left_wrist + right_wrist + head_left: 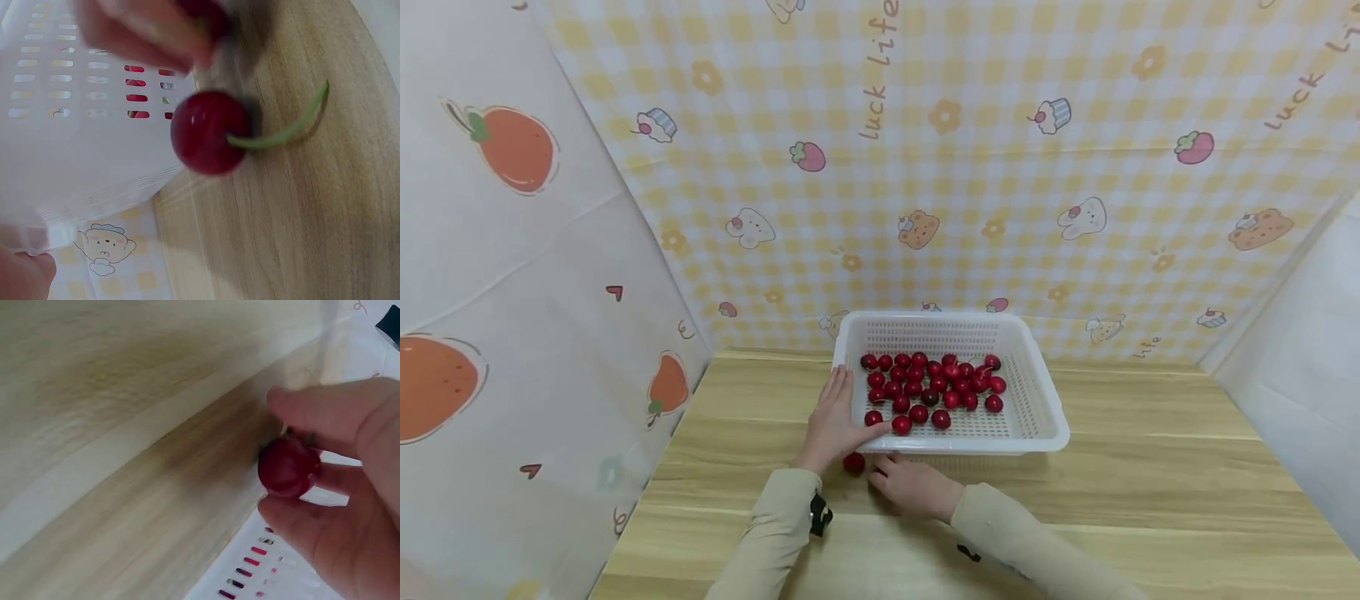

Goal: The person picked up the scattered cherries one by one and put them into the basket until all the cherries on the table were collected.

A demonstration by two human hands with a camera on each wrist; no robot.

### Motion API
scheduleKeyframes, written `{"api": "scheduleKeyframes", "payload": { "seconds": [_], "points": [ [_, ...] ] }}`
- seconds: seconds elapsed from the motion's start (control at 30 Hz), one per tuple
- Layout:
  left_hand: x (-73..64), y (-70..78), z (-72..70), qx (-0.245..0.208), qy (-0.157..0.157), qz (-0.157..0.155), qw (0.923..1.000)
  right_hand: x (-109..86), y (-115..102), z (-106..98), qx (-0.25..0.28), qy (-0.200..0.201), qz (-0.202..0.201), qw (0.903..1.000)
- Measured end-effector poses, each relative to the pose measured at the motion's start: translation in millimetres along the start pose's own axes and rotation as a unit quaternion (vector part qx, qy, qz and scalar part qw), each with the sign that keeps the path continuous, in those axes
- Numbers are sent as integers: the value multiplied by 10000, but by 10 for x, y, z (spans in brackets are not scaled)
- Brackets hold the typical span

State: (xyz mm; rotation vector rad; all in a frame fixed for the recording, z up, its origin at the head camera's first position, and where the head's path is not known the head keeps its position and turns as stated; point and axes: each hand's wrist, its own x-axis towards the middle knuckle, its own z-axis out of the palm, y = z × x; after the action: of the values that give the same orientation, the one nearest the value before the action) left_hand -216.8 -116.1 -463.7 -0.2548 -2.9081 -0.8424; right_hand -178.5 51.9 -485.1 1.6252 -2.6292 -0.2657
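Observation:
A white plastic basket with slotted walls holds many red cherries. My left hand grips its near left corner, with the thumb over the front rim and the fingers along the left side. Just in front of the basket, my right hand is low over the table. In the right wrist view, its thumb and fingers pinch a dark red cherry. Another cherry, with a green stem, lies on the table beside the basket wall, between the two hands.
The basket stands on a wood-grain table, near its back edge. A yellow checked cloth with printed drawings hangs behind. White printed cloth covers the left side, and a pale sheet the right.

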Motion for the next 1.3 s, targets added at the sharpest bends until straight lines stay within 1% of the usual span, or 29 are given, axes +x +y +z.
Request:
{"api": "scheduleKeyframes", "payload": {
  "seconds": [0.1, 0.17, 0.33, 0.47, 0.63, 0.7, 0.77, 0.9, 1.0, 1.1, 1.13, 1.23, 1.3],
  "points": [
    [-1, 4, 0, 41, -25, 18, 10000, -46, 9, 21, -149, 2, -90, 9998],
    [-3, 3, -1, 82, -60, 4, 9999, -83, 18, 20, -85, -56, -150, 9998],
    [-7, 7, -12, 121, -85, -9, 9999, -163, 62, 0, 354, -184, -197, 9990],
    [-17, 19, -26, -7, -65, 33, 10000, -230, 100, -50, 727, -48, -298, 9969],
    [-20, 16, -26, -15, -80, -23, 10000, -322, 157, -238, 1066, 204, -646, 9920],
    [-17, 14, -24, -29, -61, -44, 10000, -360, 191, -363, 1253, 221, -765, 9889],
    [-13, 16, -24, -61, -46, -35, 10000, -403, 238, -513, 1361, 224, -793, 9873],
    [-11, 15, -23, -56, -38, -15, 10000, -465, 388, -810, 1764, 296, -671, 9816],
    [-8, 12, -25, -9, -61, -4, 10000, -491, 554, -961, 2016, 389, -468, 9776],
    [-7, 16, -29, 13, -73, -20, 10000, -503, 762, -1047, 2153, 339, -183, 9758],
    [-9, 18, -30, 2, -67, -21, 10000, -502, 836, -1069, 2211, 262, -31, 9749],
    [-13, 24, -27, -33, -36, -35, 10000, -478, 1078, -1092, 2374, 139, 324, 9708],
    [-10, 21, -16, 3, -21, -4, 10000, -453, 1240, -1071, 2396, 67, 546, 9693]
  ]
}}
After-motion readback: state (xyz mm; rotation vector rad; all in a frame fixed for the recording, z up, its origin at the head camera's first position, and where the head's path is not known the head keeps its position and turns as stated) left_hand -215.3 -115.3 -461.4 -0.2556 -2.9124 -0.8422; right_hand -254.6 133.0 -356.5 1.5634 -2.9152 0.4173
